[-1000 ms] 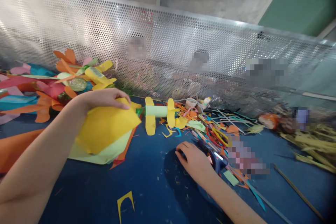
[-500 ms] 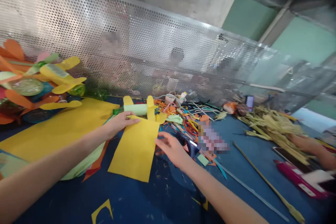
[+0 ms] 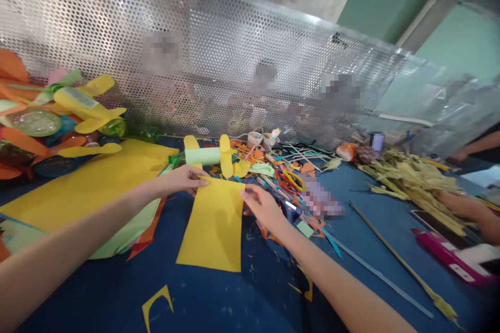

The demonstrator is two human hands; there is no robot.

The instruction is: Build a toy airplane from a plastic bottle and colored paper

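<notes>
A rectangular yellow sheet (image 3: 214,226) hangs between my two hands above the blue table. My left hand (image 3: 182,179) pinches its top left corner. At the top right corner, my right hand (image 3: 263,207) grips the edge between thumb and fingers. Just beyond the sheet lies a pale green tube (image 3: 203,155) with yellow paper strips on it, much like a small toy plane. A larger yellow sheet (image 3: 97,179) is spread to the left, with pale green sheets (image 3: 127,237) partly under it and behind my left forearm.
Finished-looking paper and bottle planes (image 3: 84,106) are piled at the left. Paper scraps and pens (image 3: 279,177) crowd the middle, below a perforated metal screen (image 3: 230,47). Dried husks (image 3: 410,177), a stick (image 3: 402,260), a magenta box (image 3: 449,255) and another person's hand (image 3: 469,213) are at the right.
My right hand has closed on the sheet's top right corner, where before its fingers were loosely beside the edge. The sheet has shifted right and turned straighter.
</notes>
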